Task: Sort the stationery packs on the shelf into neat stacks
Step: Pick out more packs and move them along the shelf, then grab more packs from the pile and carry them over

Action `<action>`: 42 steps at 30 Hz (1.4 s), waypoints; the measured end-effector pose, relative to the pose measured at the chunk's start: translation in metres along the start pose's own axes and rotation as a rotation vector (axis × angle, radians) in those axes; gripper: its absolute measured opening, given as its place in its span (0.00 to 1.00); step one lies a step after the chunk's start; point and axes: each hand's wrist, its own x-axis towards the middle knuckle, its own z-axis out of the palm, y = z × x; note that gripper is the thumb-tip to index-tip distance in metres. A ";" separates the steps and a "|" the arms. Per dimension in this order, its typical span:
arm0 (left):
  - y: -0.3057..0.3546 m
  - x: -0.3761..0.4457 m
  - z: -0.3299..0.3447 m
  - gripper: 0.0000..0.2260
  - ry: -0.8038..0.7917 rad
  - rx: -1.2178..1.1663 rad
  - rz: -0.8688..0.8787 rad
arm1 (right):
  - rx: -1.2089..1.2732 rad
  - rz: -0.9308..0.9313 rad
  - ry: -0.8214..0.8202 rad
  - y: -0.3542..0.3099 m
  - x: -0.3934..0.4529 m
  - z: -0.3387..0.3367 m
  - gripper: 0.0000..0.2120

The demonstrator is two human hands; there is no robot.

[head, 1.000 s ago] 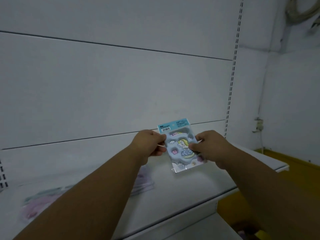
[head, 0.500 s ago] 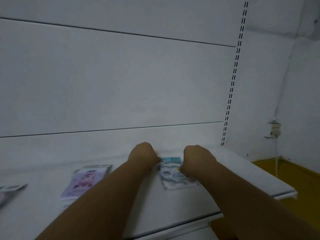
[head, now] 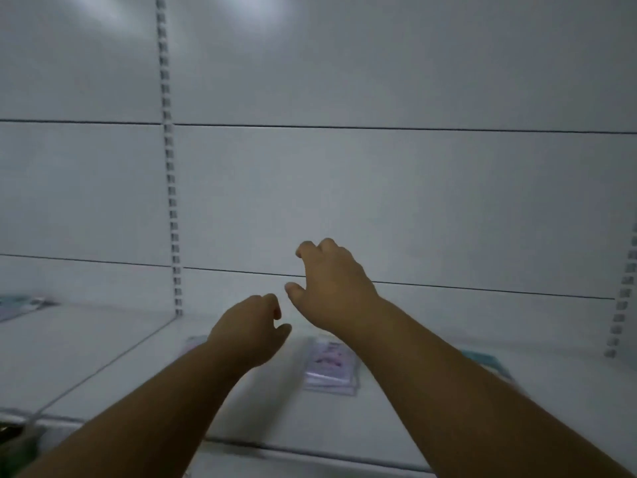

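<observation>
A small stack of purple-printed stationery packs (head: 331, 367) lies flat on the white shelf (head: 113, 360), between my two forearms. My left hand (head: 253, 331) hovers just left of it, fingers loosely curled, holding nothing. My right hand (head: 332, 284) is raised above and behind the stack, fingers spread, empty. A teal-edged pack (head: 489, 365) shows to the right, partly hidden by my right forearm. Another pale pack (head: 197, 341) peeks out beside my left wrist. The view is blurred.
More packs (head: 20, 305) lie on the neighbouring shelf section at far left. A slotted upright (head: 170, 188) divides the white back panel, and another upright (head: 624, 298) stands at the right edge. The shelf's front lip (head: 310, 453) runs along the bottom.
Both hands let go of the teal sticker pack on the shelf and lifted off it. The view swung left, so the purple stack now lies between my arms.
</observation>
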 end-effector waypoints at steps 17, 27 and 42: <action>-0.440 -0.124 -0.192 0.14 0.040 0.248 -0.325 | 0.145 -0.186 -0.103 -0.430 0.099 0.145 0.24; -0.607 -0.041 -0.183 0.15 0.005 0.250 -0.365 | 0.089 -0.136 -0.162 -0.499 0.191 0.263 0.24; -0.706 0.054 -0.165 0.33 -0.108 0.044 -0.326 | -0.081 0.260 -0.219 -0.564 0.230 0.346 0.24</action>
